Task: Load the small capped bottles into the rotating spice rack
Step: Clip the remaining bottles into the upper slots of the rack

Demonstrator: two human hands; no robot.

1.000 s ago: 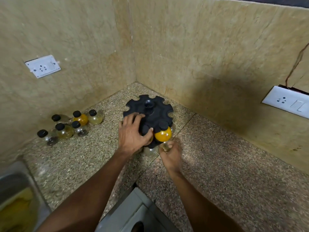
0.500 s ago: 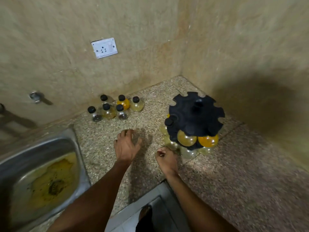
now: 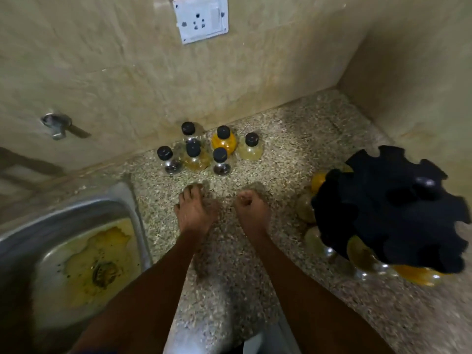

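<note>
Both hands are out over the speckled bench, side by side and apart from each other. The left hand lies palm down with its fingers stretched forward and relaxed, holding nothing; whether it touches the stone, I cannot tell. The right hand is curled into a loose fist, knuckles forward, and nothing shows inside it.

Just beyond the fingertips, against the far wall, stands a cluster of six small black-capped bottles, close together and upright; one in the back row holds bright orange content, others pale yellow or clear. Neither hand reaches them.

Off to the right sits the black spice rack, its notched top disc blurred, with rounded yellow and orange bottles hanging under its near and left edges. At the left, a steel sink shows yellow residue around its drain. A white socket is on the far wall.
</note>
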